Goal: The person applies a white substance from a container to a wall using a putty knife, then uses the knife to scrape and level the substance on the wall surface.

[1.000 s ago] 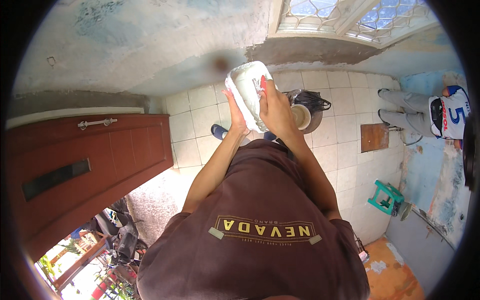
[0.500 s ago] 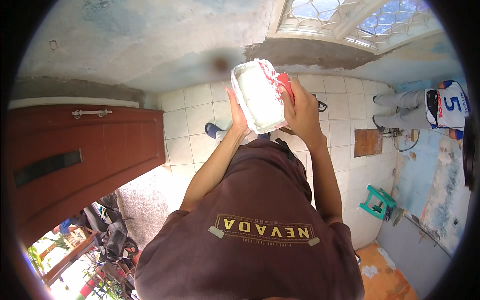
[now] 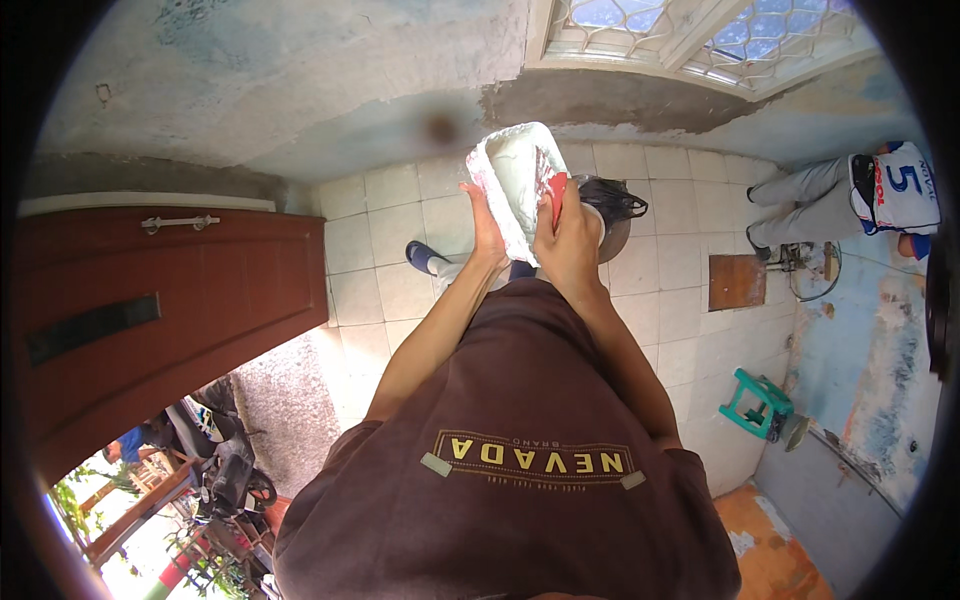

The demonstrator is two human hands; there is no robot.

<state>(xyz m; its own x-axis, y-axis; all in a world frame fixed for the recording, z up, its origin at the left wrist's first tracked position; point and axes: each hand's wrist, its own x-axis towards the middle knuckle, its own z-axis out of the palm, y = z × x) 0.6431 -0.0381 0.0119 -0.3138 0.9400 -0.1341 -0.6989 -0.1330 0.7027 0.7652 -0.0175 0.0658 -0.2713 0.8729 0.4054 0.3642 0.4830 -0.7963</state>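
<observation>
A white rectangular tray [image 3: 510, 175] smeared with white paste and red stains is raised in front of me. My left hand [image 3: 487, 228] supports its lower left edge. My right hand [image 3: 566, 238] grips a red-handled tool [image 3: 556, 192] pressed against the tray's right side. Below the tray a bucket with a black bag [image 3: 612, 205] stands on the tiled floor [image 3: 380, 250], partly hidden by my hands. My brown shirt [image 3: 520, 440] fills the lower middle of the view.
A red-brown door [image 3: 150, 300] stands open on the left. Another person [image 3: 860, 195] crouches at the far right near a wooden board [image 3: 737, 280]. A green stool [image 3: 757, 402] sits by the blue wall. A window [image 3: 690, 30] is above.
The tray has tipped and swung from facing me broadside to a steeper angle. My right hand with the red tool has shifted down along its right edge.
</observation>
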